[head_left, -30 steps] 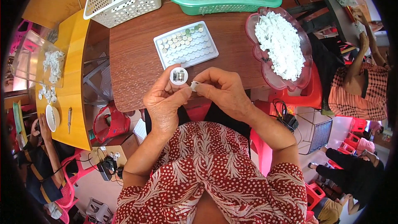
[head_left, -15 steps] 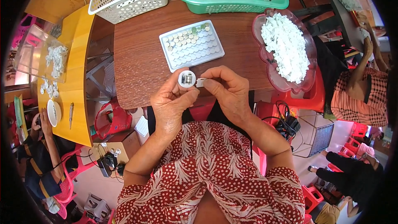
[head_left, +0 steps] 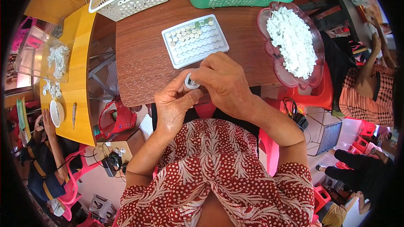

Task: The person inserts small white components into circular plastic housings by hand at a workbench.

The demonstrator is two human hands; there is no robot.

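Note:
My left hand is closed, pinching a small round white plastic casing by its rim. Dark and metallic parts show inside the casing. Over its right side bends my right hand, closed, with thumb and fingers pressed at the casing's open face. Those fingers hide whatever they hold there. Just beyond both hands lies a white plastic tray with rows of round pockets. Several coin-shaped button cells sit in its far rows, some greenish at the far right.
A pink scalloped dish heaped with small white plastic parts stands at the right. At the far edge are a white basket and a green basket. A yellow table stands left; other people sit at both sides.
My right hand has moved left and turned over the casing. The small white piece between its fingertips is now out of sight. The casing has tilted; my left hand stays nearly in place.

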